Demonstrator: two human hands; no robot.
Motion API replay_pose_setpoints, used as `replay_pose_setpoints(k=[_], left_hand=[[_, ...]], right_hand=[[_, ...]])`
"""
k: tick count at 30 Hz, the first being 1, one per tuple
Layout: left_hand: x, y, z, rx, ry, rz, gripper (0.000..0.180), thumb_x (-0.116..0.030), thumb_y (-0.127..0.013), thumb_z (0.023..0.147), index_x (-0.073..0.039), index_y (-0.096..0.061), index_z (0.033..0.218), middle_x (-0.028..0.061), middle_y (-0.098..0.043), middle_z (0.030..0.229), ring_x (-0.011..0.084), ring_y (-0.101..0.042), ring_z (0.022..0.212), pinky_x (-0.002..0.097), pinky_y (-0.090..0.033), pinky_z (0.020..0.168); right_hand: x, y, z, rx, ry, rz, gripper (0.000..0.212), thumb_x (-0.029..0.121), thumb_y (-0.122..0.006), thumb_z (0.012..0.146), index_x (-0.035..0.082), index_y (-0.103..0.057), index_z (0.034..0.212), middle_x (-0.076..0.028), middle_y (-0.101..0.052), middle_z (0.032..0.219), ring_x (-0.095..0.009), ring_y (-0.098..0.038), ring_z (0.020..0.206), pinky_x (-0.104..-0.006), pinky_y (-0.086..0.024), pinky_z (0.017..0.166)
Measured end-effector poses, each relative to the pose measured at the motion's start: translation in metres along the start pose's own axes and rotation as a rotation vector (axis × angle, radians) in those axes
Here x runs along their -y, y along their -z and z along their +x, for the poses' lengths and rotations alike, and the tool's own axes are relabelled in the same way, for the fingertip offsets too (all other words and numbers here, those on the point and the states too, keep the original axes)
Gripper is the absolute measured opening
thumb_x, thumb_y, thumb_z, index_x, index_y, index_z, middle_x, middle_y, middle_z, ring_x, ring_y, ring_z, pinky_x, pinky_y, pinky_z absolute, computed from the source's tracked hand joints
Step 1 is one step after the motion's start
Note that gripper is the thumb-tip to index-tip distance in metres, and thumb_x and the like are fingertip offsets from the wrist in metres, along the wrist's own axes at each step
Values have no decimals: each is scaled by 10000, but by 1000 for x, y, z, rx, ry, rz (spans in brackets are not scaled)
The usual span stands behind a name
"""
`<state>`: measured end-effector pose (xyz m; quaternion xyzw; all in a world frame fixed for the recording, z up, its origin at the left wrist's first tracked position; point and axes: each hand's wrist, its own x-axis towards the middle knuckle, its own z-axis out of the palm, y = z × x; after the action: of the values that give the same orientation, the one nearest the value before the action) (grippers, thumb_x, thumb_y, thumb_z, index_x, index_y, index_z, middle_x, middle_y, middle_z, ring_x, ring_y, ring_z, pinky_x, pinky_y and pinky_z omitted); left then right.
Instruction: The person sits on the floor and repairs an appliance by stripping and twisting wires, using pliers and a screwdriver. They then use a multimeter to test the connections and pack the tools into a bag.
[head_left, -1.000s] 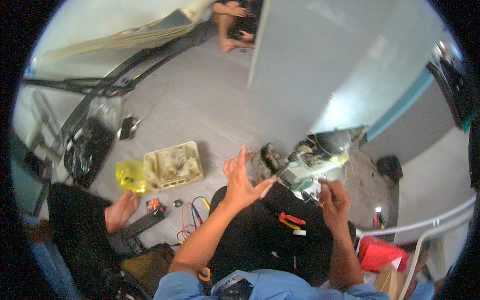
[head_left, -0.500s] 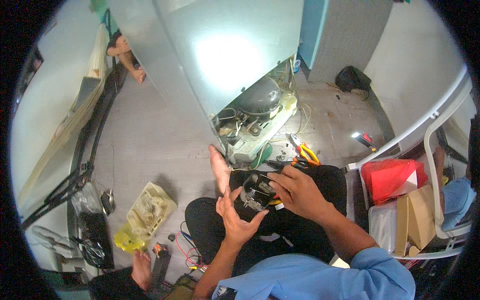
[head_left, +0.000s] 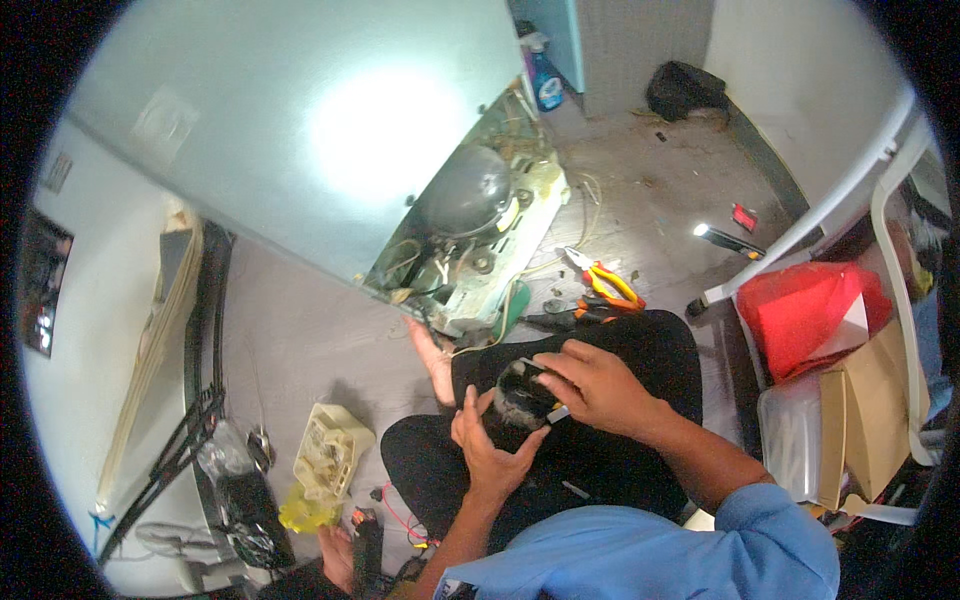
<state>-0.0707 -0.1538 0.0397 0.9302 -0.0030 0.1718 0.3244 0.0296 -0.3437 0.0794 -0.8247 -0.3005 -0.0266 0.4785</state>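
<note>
Evidently, the work is gathered over the lap, where a small, dark, rounded part with a hollow-looking top is held between both hands above the black trousers. The left hand is half closed, its fingers and thumb curved around the lower part of it. The right hand has its fingers bent together at the upper rim; the view is small and somewhat blurred there, so I cannot tell whether they pinch the rim or some little thing beside it.

Beyond the knees stands a large pale grey-blue appliance panel with a bright spot of light on it. At its open lower corner, a black domed metal compressor sits on a dirty off-white base among loose wires. Near the knee, on the grey wood-look floor, lie pliers with red and yellow handles. Well to the right of them is a lit black flashlight. On the left, a cream plastic box lies just beside a crumpled yellow plastic bag. At far right, a red bag lies near an open brown cardboard box.
</note>
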Motion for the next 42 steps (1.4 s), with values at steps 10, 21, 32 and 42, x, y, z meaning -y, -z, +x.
replay_pose_setpoints(k=[10,21,32,42], left_hand=[[-6,-19,26,-15,-36,-123,1107,-133,-887,638,68,-205,1487,241,-471,1367,356,-460,1281,443,-342,1112],[-19,-35,55,-8,-145,-177,1133,-343,-890,690,11,-205,1520,249,-373,1459,357,-460,1289,434,-412,1076],[-41,-49,74,-11,-299,-117,821,-323,-804,722,68,-463,1358,249,-525,1256,408,-503,1144,491,-354,1046],[24,-13,41,-106,-36,-118,523,-98,-741,833,-19,-560,1317,190,-676,1068,336,-636,989,423,-474,904]], right_hand=[[-22,14,-10,-173,115,-5,237,199,-692,885,20,-668,1038,-127,-568,838,-312,-604,758,-404,-509,662],[-18,32,-28,-295,93,-29,486,383,-714,866,-5,-619,1143,-205,-561,1160,-368,-597,1045,-415,-513,897],[-17,27,-37,-338,-108,-110,570,373,-802,783,19,-638,1200,-223,-563,1254,-366,-564,1178,-418,-467,1012],[-14,54,-17,-355,-257,-195,506,235,-819,751,17,-618,1160,-190,-588,1182,-371,-597,1096,-428,-499,941]])
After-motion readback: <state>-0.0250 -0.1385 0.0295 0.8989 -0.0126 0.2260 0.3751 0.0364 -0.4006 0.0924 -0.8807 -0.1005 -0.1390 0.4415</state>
